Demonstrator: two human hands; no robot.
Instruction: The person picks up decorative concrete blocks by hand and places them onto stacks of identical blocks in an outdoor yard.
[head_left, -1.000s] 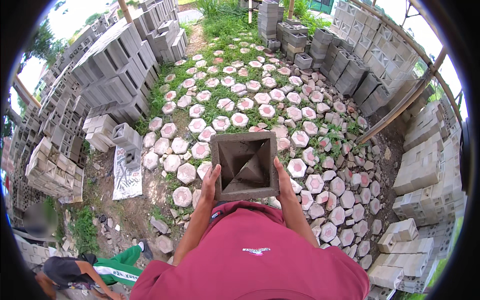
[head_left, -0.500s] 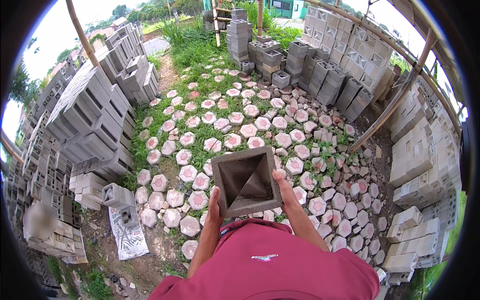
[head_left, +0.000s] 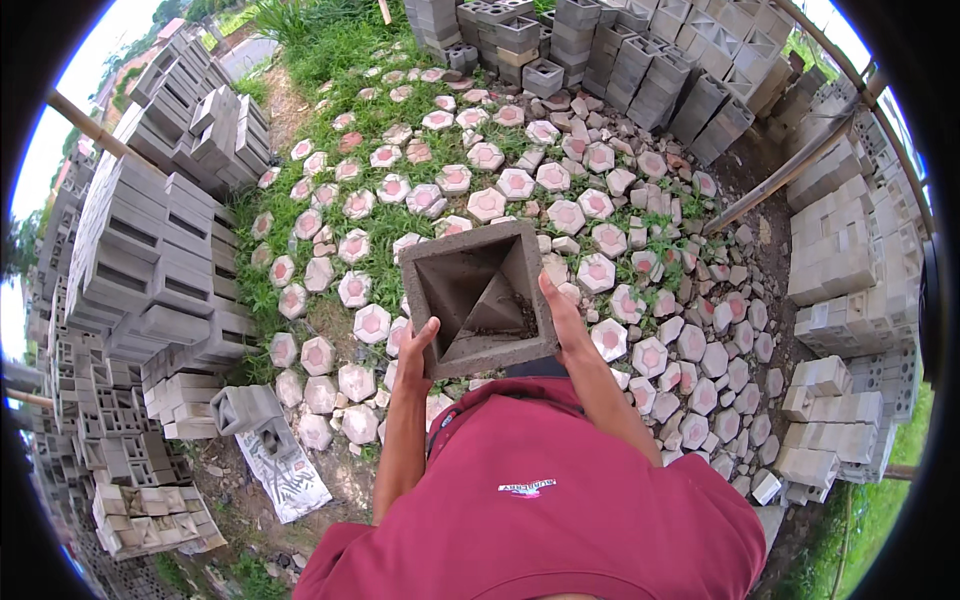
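Note:
A square grey concrete block (head_left: 478, 295) with slanted triangular faces inside its raised rim is held up in front of my body. My left hand (head_left: 415, 350) grips its lower left side, thumb up along the rim. On the opposite side my right hand (head_left: 563, 315) clasps the right edge, thumb near the upper face. The fingers of both hands are mostly hidden behind the block. It hangs slightly tilted above the paved ground.
Hexagonal pavers (head_left: 485, 205) with reddish centres lie among grass and rubble. Grey hollow blocks (head_left: 150, 260) are stacked at the left, more blocks (head_left: 840, 250) at the right. A printed white sack (head_left: 283, 475) lies at lower left. A slanting pole (head_left: 780, 170) stands at the right.
The block, still in both hands, sits higher in the view and has turned slightly counterclockwise. My view has tilted downward, so the far stacks appear nearer the top.

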